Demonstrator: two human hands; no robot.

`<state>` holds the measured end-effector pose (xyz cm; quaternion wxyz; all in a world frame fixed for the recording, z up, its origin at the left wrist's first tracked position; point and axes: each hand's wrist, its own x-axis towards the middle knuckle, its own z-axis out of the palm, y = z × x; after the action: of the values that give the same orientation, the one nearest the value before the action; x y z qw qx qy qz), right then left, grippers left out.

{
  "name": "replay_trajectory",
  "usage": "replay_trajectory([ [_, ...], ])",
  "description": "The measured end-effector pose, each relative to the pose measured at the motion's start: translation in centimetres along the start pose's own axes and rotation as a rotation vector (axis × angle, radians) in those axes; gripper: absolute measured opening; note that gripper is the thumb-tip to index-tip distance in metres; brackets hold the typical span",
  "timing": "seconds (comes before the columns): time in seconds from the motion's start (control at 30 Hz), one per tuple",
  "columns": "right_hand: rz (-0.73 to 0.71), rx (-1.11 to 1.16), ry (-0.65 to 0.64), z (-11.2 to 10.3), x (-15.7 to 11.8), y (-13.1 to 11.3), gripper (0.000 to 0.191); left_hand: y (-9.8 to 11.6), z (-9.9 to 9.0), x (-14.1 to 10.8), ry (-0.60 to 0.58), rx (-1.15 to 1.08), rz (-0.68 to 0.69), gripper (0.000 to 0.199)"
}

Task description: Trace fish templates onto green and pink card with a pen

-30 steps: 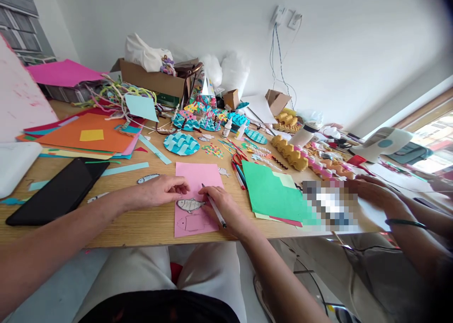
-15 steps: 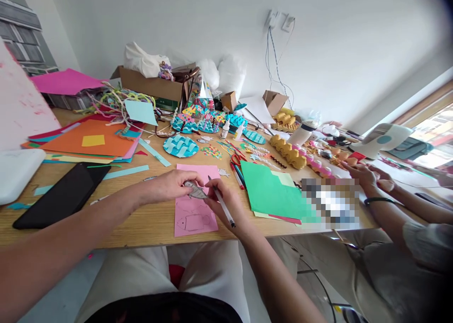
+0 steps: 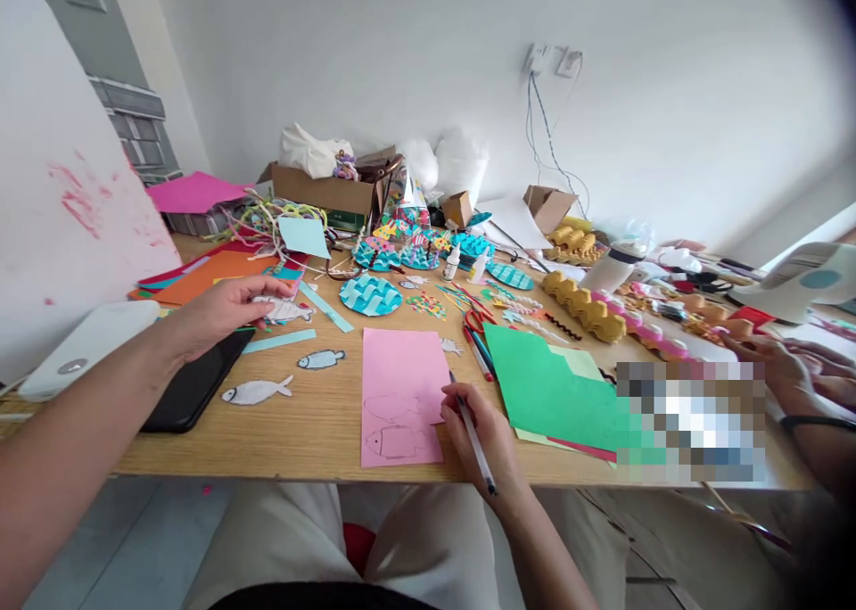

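My left hand (image 3: 251,302) is at the left, over the phone's upper end, its fingers closed on a striped paper fish (image 3: 287,310). In my right hand (image 3: 478,427) is a pen (image 3: 476,441), its tip pointing away from me, by the right edge of the pink sheet (image 3: 401,365). That sheet bears two drawn fish outlines, one above the other. Between my left hand and the sheet lie a white cut-out fish (image 3: 258,391) and a smaller bluish one (image 3: 321,359). Another small fish (image 3: 451,346) lies just right of the sheet.
A black phone (image 3: 197,387) and a white device (image 3: 90,351) are at the left. Green paper (image 3: 548,378) lies at the right, beside scissors (image 3: 478,317). Behind are a blue woven disc (image 3: 371,295), glue bottles (image 3: 453,260) and egg-carton strips (image 3: 585,307). Another person's hands (image 3: 782,369) are far right.
My left hand has moved from above the pink sheet to the left with a paper fish. My right hand has come down to the sheet's right edge, still with the pen. The view has shifted.
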<state>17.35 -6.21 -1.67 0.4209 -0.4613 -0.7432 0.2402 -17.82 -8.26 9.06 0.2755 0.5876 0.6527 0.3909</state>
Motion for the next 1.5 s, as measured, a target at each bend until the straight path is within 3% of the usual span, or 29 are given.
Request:
replay_trajectory([
  [0.17,0.013,-0.006,0.037,0.2,-0.8,1.3,0.021,-2.0,0.4,0.1,-0.028,0.045,-0.031,0.037],
  [0.43,0.064,0.035,0.028,-0.5,-0.8,0.0,0.024,-2.7,1.2,0.8,-0.064,0.158,-0.074,0.032],
  [0.83,0.059,-0.016,-0.004,-0.8,-0.7,-0.7,0.020,-4.2,0.1,-3.3,-0.103,0.109,-0.149,0.038],
  [1.0,0.049,-0.031,-0.025,-1.0,-0.6,-1.0,0.021,-5.5,0.5,-3.2,-0.105,0.229,-0.154,0.041],
  [1.2,0.075,0.009,-0.016,-0.6,-0.9,-0.2,0.021,-5.9,0.0,-3.3,-0.088,0.427,0.022,0.028],
  [1.3,0.068,0.032,0.006,-0.5,-1.1,0.0,0.021,-5.2,0.0,-3.5,-0.069,0.495,0.138,0.031],
  [1.4,0.098,0.057,0.014,-0.8,-1.2,-0.4,0.020,-4.1,1.7,-3.6,-0.123,0.486,0.237,0.028],
  [1.5,0.117,0.163,0.010,-1.2,-1.2,-1.4,0.020,-2.6,5.2,-3.8,-0.333,0.446,0.416,0.022],
])
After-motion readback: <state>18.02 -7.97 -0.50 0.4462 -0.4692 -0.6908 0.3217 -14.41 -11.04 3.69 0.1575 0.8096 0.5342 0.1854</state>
